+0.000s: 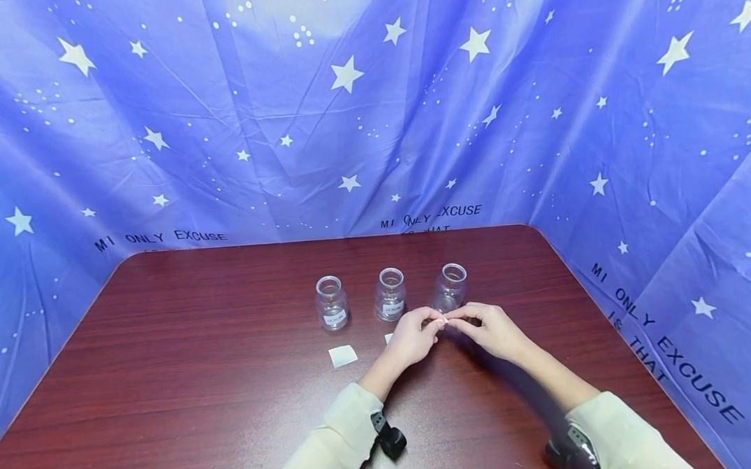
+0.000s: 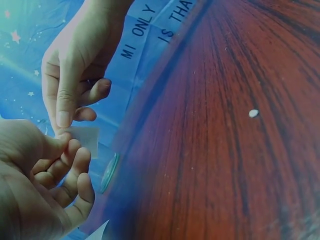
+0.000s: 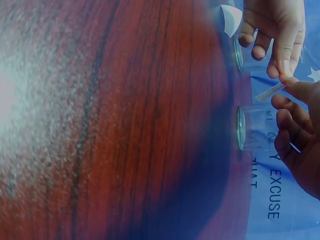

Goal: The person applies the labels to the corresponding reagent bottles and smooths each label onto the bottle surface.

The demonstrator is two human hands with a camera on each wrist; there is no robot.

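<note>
Both hands meet in front of the rightmost glass jar (image 1: 451,287) in the head view. Between thumb and fingertips, my left hand (image 1: 415,335) pinches a small white paper label (image 2: 88,140). My right hand (image 1: 489,329) pinches at the same edge, its fingertips against the left ones. The label's free part sticks out below the fingers in the right wrist view. To the left stand a middle jar (image 1: 391,293) and a left jar (image 1: 332,303), both upright, lidless and bearing a printed white label. The rightmost jar's lower front is partly hidden by the hands.
A white paper piece (image 1: 343,356) lies before the left jar. Another paper piece (image 1: 389,338) shows partly behind the left hand. A small white speck (image 2: 254,113) lies on the dark red table (image 1: 199,382). Blue star-printed cloth (image 1: 251,128) hangs around the table's back and sides.
</note>
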